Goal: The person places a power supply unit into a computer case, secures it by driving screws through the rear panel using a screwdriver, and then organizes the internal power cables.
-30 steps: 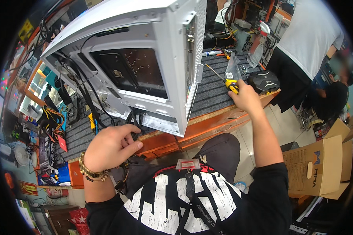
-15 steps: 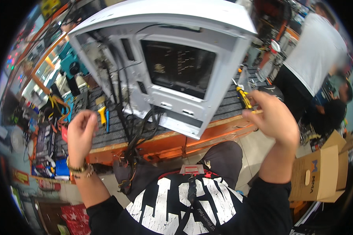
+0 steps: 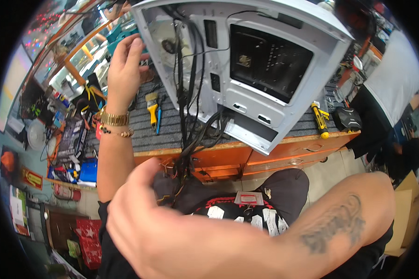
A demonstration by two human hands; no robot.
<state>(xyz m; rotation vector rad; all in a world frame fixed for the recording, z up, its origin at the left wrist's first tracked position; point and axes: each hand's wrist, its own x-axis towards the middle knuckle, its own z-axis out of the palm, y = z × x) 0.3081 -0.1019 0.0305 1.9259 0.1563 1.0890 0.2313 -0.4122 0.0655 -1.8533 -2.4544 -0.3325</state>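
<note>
A white computer case (image 3: pixel 288 116) stands on the bench, open side toward me, with black cables (image 3: pixel 191 69) hanging over the bench's front edge. My left hand (image 3: pixel 125 69) is raised just left of the case, fingers loosely curled and apart, nothing visible in them. My right hand (image 3: pixel 144 214) crosses low in the foreground, blurred, below the hanging cables; I cannot see whether it holds anything. A yellow screwdriver (image 3: pixel 320 121) lies right of the case, beside a black angular object (image 3: pixel 348 119). A yellow brush (image 3: pixel 152 109) and a thin blue tool (image 3: pixel 158 122) lie left of it.
The bench (image 3: pixel 265 160) has orange drawers. Cluttered parts and a blue item (image 3: pixel 88 173) fill its left end. A person in a grey shirt (image 3: pixel 391 79) stands at the right, another crouches behind. A cardboard box (image 3: pixel 402 218) is at lower right.
My right hand left the yellow screwdriver on the bench and swept down-left across my body. My left hand rose along the case's left side. The case appears farther right in view.
</note>
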